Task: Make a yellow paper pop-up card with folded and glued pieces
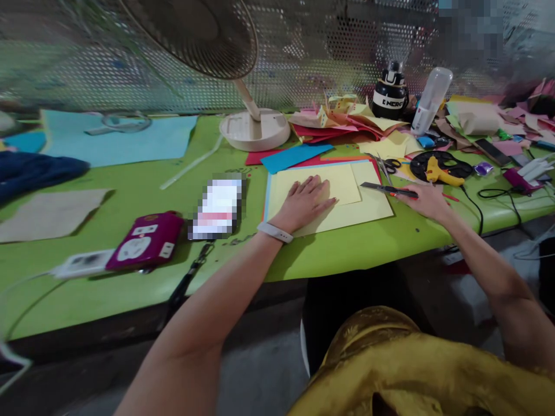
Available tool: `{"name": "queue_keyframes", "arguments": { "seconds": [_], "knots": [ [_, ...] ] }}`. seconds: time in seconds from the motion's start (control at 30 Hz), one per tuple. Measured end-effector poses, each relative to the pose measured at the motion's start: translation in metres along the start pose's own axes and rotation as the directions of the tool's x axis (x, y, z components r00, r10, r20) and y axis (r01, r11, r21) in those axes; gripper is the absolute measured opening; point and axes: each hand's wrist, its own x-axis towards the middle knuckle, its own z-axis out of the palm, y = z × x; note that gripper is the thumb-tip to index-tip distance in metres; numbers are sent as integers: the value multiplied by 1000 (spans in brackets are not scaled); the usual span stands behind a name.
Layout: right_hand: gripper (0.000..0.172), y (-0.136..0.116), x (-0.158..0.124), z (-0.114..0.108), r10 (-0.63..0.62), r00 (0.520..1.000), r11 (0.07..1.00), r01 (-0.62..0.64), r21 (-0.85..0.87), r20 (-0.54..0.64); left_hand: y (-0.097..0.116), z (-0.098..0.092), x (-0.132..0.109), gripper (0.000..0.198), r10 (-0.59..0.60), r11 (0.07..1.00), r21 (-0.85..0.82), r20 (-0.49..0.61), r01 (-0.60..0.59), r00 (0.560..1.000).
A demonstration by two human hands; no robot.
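My left hand (307,201) lies flat with spread fingers on a smaller yellow sheet (344,179). Beneath that sheet is a larger pale yellow sheet (368,211), with blue and red-orange paper edges showing under it. To the right, my right hand (427,200) is closed around a black utility knife (392,190), whose blade points left over the right part of the large sheet. A pair of scissors (392,166) rests just beyond the knife. Behind my right hand, a yellow glue gun (442,172) lies on a black spool-like disc (418,164).
A white fan (255,130) stands at the back. Left of the papers are a phone (219,205) and a purple power strip (150,240). Crumpled coloured paper (342,118), a black bottle (389,98) and a clear bottle (431,101) sit behind. A cable (477,211) hangs over the front edge.
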Motion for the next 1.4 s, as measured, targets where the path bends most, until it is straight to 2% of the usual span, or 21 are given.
{"name": "queue_keyframes", "arguments": {
  "seconds": [0.27,0.53,0.73,0.97,1.1,1.23,1.4],
  "knots": [
    [52,2,-6,1,-26,1000,1000,26,-12,-8,2,-1,-1,75,-1,1000,-3,2,1,1000],
    [53,-1,-7,1,-30,1000,999,30,12,7,1,-2,-1,75,2,1000,2,2,-2,1000],
    [52,5,-7,4,-50,998,999,51,17,-46,3,-3,-2,76,-1,1000,14,11,1,1000],
    [56,2,-8,3,-35,999,999,35,16,-2,5,-4,-2,75,-14,1000,3,17,14,1000],
    [55,3,-7,7,-47,999,998,48,33,-22,5,-5,-2,76,-17,1000,-3,18,17,1000],
    [54,8,-4,13,-141,988,987,145,72,-56,5,-5,-2,75,-13,1000,-7,12,14,1000],
    [62,11,4,16,-319,939,943,327,53,-128,6,-6,-3,75,-24,1000,-13,18,24,1000]
  ]
}}
